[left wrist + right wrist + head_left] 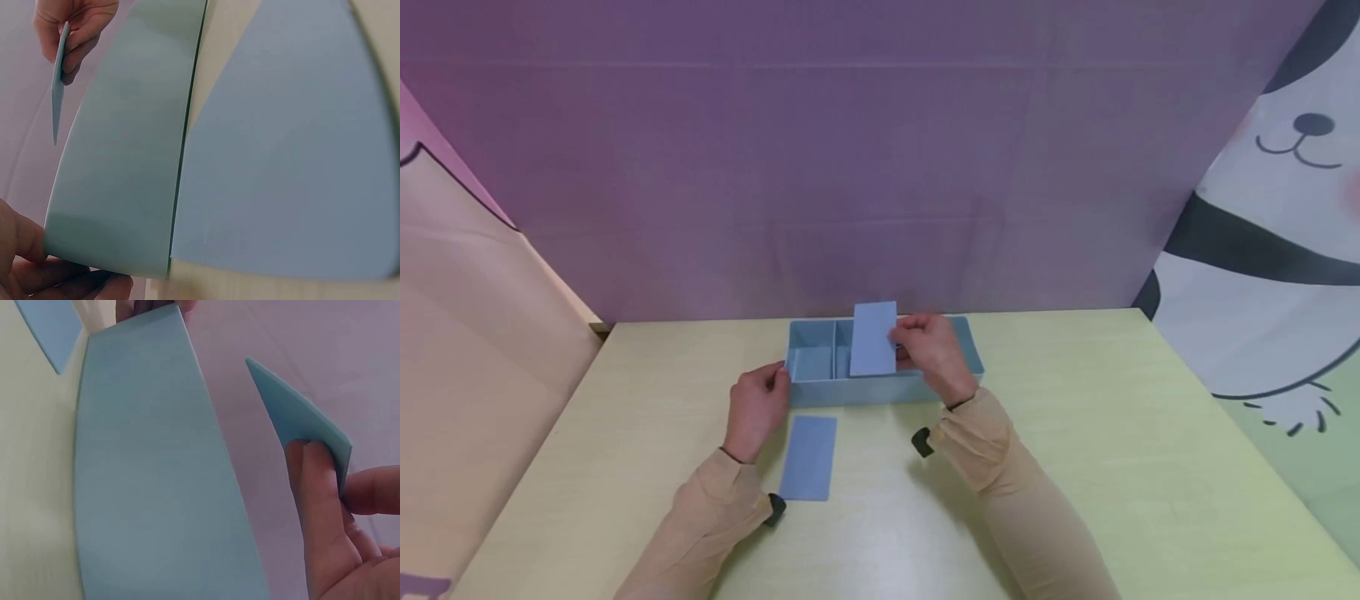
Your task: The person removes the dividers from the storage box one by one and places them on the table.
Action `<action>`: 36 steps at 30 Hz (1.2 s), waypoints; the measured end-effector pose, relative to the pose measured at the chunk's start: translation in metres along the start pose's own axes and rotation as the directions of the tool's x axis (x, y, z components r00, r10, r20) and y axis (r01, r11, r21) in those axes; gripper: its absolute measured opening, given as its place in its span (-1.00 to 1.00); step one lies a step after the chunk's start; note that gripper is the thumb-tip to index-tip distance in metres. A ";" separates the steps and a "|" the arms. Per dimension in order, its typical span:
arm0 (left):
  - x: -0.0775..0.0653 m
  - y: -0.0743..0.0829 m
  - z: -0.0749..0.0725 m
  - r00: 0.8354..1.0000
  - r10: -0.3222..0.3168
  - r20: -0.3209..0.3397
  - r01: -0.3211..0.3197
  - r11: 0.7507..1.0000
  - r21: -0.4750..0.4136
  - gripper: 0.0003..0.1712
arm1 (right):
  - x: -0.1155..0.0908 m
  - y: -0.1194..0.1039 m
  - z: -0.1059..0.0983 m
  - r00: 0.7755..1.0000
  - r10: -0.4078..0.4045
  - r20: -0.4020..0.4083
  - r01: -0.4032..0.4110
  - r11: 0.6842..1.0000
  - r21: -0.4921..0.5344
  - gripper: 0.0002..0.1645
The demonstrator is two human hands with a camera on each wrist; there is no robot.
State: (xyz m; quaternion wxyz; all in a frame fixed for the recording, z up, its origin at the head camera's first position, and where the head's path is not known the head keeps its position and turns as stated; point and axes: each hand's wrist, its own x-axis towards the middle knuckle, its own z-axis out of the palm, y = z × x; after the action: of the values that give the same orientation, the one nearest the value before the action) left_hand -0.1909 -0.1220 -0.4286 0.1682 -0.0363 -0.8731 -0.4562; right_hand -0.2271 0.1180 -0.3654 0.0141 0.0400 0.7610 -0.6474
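In right hand (931, 348): blue rectangular panel (873, 340), pinched narrowly between thumb and fingers at its right edge, raised over the middle of the pale blue compartment box (865, 391). Seemingly apart from the walls. Thin, flat, no sag in the right wrist view, so probably light and stiff, likely plastic or dense board. Smooth-faced, perhaps a bit slippery; not very fragile by the look of it, but best not bent or knocked at the corners. Best held by a long edge near mid-length, as here, opposite edge left free.

At left hand (758, 411): left end wall of the same box, gripped at the rim with thumb and curled fingers. Box probably rigid and light, liable to slide if pushed; good to steady by that end wall.

Inside box: upright divider (834, 350) beside the leftmost compartment (812, 354), with bare bottom showing there. Next section partly behind the raised panel, more covered by right hand; contents there impossible to tell.

Farther out, just in front of box: second blue panel (808, 458), lying flat on the pale surface (1075, 417), untouched.
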 end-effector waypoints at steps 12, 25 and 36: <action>0.000 0.000 -0.002 1.000 -0.005 0.004 0.005 1.000 -0.002 -0.66 | -0.006 0.004 0.001 0.997 0.002 0.071 -0.005 0.999 0.044 -0.76; 0.000 -0.001 -0.001 1.000 -0.015 -0.013 0.015 1.000 0.016 -0.66 | -0.010 0.009 0.003 0.994 0.034 0.104 -0.040 0.998 0.057 -0.84; 0.000 -0.001 -0.001 1.000 -0.008 -0.016 0.008 1.000 0.016 -0.66 | -0.018 0.010 -0.001 0.993 0.025 0.119 -0.032 0.998 0.056 -0.81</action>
State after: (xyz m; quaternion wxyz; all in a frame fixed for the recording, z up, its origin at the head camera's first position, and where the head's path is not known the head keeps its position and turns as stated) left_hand -0.1905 -0.1234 -0.4290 0.1737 -0.0277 -0.8756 -0.4499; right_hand -0.2083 0.1198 -0.3737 0.0674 0.0126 0.7391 -0.6701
